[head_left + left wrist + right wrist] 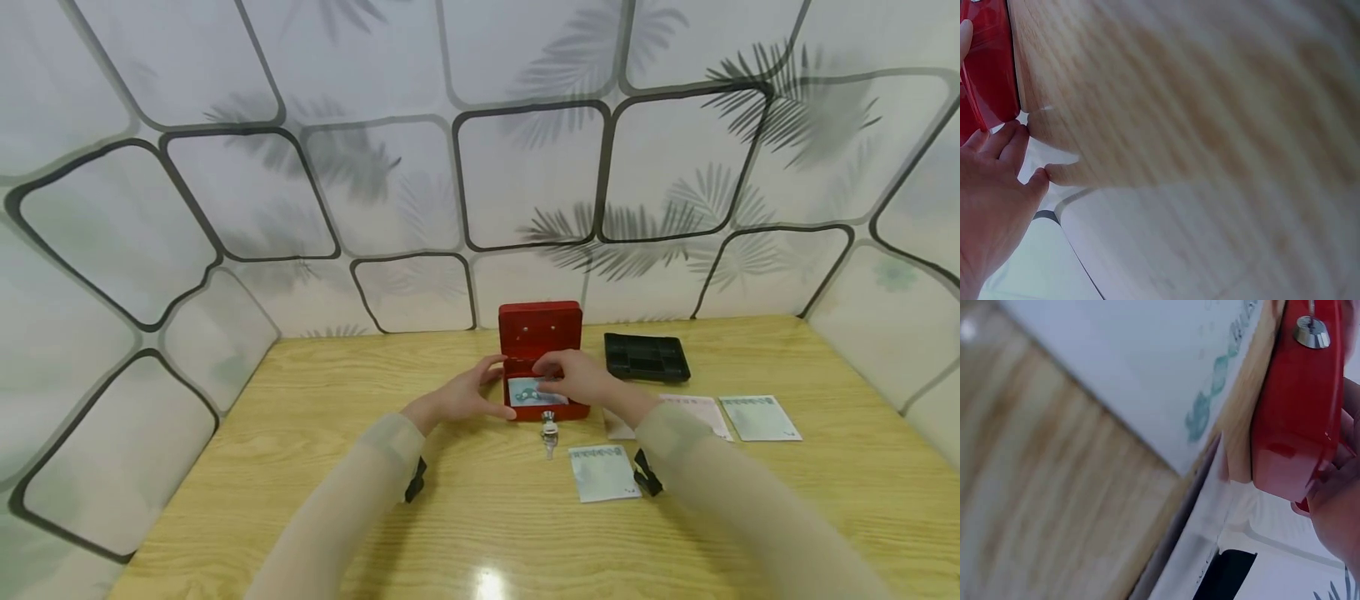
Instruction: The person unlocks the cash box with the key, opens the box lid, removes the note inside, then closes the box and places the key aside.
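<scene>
The open red box is held at its left end by the left grip. The printed paper lies inside, just below the right grip; whether it is pinched cannot be told. Level handling, clear of the box's rim, is advised.

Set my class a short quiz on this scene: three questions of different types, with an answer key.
1. True or false: the lid of the red box is closed.

2. In the head view, the black tray lies:
A) left of the box
B) right of the box
C) inside the box

3. Which hand has its thumb at the box's front corner in the head view?

Key: 1. False, it stands open. 2. B. 3. The left hand.
</scene>
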`<state>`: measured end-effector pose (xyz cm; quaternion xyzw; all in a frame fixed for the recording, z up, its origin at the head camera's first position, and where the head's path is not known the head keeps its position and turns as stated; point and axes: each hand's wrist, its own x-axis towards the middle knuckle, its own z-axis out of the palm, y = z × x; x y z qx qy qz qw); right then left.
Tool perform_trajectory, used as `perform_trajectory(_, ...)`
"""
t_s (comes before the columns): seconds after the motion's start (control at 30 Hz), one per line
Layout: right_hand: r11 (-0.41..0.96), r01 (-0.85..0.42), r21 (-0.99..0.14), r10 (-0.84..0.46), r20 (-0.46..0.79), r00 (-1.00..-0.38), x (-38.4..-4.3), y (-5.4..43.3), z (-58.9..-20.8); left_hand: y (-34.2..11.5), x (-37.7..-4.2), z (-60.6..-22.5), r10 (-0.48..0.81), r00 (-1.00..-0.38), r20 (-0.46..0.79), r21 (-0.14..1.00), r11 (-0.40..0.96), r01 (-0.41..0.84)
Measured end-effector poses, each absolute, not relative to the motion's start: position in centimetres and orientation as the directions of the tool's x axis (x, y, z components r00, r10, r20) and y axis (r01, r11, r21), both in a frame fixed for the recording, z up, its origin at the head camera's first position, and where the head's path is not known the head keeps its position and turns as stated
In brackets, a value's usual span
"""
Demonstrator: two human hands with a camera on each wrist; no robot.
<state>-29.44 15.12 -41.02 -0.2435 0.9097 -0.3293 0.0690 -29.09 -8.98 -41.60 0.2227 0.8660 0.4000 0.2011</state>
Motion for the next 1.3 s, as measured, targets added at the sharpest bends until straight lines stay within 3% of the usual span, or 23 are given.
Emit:
perform_trajectory(0.5, 0.72, -0.374, -0.585, -0.483, -0.035, -0.875, -29.92, 14.59, -41.17, -8.84, -29.27, -41.7, 0.559, -0.812, -0.169, 0.793, 0.566, 0.224)
perform_trajectory(1.3, 0.715, -0.393, -0.578, -0.445, 0.057, -0.893, -29.62, 14.27, -40.98, -8.99, -29.35, -41.78, 0.555, -0.815, -0.165, 0.788, 0.572, 0.23)
